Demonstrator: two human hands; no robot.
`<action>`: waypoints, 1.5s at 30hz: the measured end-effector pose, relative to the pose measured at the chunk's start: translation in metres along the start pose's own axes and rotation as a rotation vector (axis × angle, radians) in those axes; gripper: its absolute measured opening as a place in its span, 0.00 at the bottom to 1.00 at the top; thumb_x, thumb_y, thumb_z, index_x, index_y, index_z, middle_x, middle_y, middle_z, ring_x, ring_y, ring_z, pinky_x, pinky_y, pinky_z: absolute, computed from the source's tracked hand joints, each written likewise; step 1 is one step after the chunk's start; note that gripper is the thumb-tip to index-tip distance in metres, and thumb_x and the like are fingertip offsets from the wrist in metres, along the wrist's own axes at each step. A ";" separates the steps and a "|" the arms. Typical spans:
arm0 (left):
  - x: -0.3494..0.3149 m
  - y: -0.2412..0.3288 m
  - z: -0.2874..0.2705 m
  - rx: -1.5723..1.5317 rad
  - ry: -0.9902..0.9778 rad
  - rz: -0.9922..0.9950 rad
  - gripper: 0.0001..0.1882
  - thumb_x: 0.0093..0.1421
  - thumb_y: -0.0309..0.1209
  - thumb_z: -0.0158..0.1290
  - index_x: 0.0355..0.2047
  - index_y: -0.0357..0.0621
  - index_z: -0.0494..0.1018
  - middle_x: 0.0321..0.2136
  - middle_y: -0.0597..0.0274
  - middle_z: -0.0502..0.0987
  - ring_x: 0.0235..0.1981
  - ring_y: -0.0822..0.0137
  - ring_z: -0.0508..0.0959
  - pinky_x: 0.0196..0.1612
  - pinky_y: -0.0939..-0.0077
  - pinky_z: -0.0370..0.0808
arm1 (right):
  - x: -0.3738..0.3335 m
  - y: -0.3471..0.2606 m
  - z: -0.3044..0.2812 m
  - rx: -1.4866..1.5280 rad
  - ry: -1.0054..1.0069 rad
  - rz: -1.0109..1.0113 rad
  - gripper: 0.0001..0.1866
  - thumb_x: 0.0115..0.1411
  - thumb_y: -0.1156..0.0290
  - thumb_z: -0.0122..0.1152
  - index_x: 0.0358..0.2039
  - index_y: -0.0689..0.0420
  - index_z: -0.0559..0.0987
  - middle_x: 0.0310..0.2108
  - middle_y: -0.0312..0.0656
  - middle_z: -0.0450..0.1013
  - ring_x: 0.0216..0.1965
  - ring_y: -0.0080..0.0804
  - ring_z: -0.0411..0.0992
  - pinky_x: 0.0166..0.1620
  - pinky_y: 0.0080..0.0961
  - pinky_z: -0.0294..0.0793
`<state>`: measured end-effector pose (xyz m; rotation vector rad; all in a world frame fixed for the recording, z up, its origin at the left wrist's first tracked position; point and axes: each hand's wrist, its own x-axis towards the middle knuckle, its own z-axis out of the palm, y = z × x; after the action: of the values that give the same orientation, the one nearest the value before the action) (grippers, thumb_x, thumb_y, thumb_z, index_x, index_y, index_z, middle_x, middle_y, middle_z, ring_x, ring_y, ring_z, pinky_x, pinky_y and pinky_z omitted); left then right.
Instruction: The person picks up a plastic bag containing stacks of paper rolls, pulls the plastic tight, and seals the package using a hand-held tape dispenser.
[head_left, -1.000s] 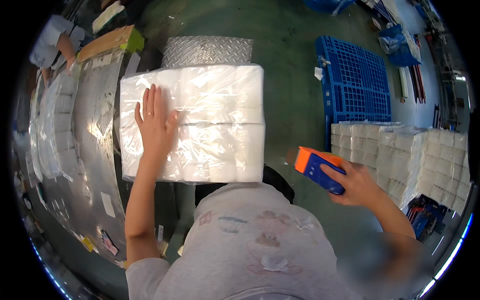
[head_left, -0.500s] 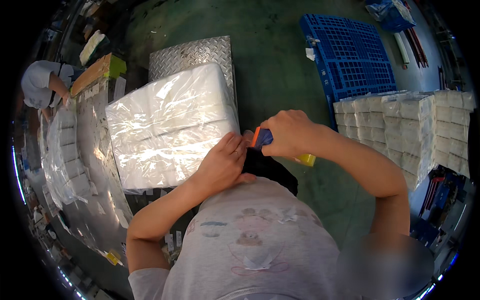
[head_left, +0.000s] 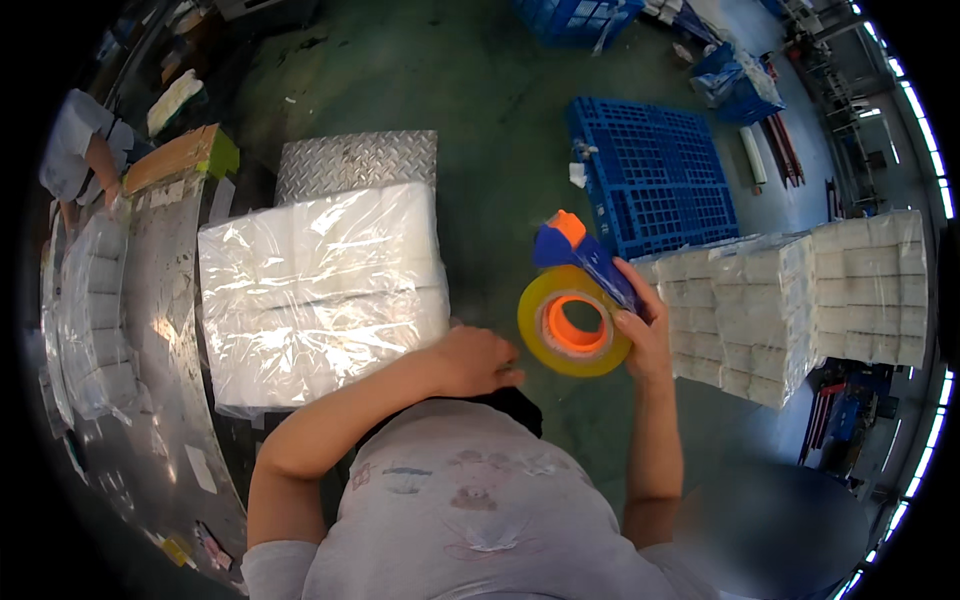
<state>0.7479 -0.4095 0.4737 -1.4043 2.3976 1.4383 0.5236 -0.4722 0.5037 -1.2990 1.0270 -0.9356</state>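
In my right hand (head_left: 648, 330) is a blue-and-orange tape dispenser (head_left: 600, 272), held up to the right of my body. Its big roll of yellowish clear tape (head_left: 535, 325), with an orange hub, faces me. My left hand (head_left: 472, 358) is at the lower right corner of a large pack of white bundles in shiny clear plastic (head_left: 320, 290). Its fingers are curled; whatever they may hold is hidden. The pack lies flat in front of me to the left, beside a metal-topped table.
A steel tread plate (head_left: 360, 165) lies beyond the pack. The worn metal table (head_left: 170, 300) runs along the left, where another person (head_left: 85, 150) handles a similar wrapped pack (head_left: 95, 310). A blue plastic pallet (head_left: 660, 180) and stacked wrapped packs (head_left: 740, 310) stand at right.
My right hand has moved right, away from the pack's corner, turning the tape dispenser so its roll shows. My left hand has curled its fingers at the corner. The view has shifted.
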 end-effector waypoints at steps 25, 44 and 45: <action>-0.350 -0.082 0.106 -1.605 1.866 -0.130 0.12 0.56 0.29 0.54 0.38 0.36 0.72 0.32 0.63 0.76 0.31 0.76 0.74 0.36 0.82 0.72 | -0.101 -0.005 0.434 -0.343 -1.420 -0.492 0.45 0.44 0.64 0.64 0.61 0.60 0.52 0.50 0.52 0.57 0.50 0.48 0.60 0.52 0.35 0.62; -0.496 -0.181 0.369 -0.017 1.026 -2.225 0.37 0.46 0.50 0.59 0.49 0.35 0.65 0.46 0.46 0.70 0.49 0.46 0.68 0.51 0.58 0.62 | -0.012 0.020 0.308 -1.124 -0.396 -0.621 0.33 0.57 0.58 0.52 0.58 0.63 0.57 0.60 0.55 0.50 0.62 0.49 0.47 0.60 0.46 0.43; -0.491 -0.171 0.343 0.007 0.983 -2.239 0.35 0.51 0.46 0.56 0.53 0.35 0.61 0.50 0.44 0.67 0.50 0.44 0.66 0.52 0.59 0.62 | -0.010 0.024 0.296 -1.177 -0.336 -0.578 0.33 0.57 0.58 0.51 0.58 0.63 0.56 0.61 0.56 0.48 0.62 0.49 0.46 0.60 0.47 0.41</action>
<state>1.0213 0.1391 0.3640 -2.8992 -0.3565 -0.0601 0.8032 -0.3746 0.4790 -2.7298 0.9444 -0.4157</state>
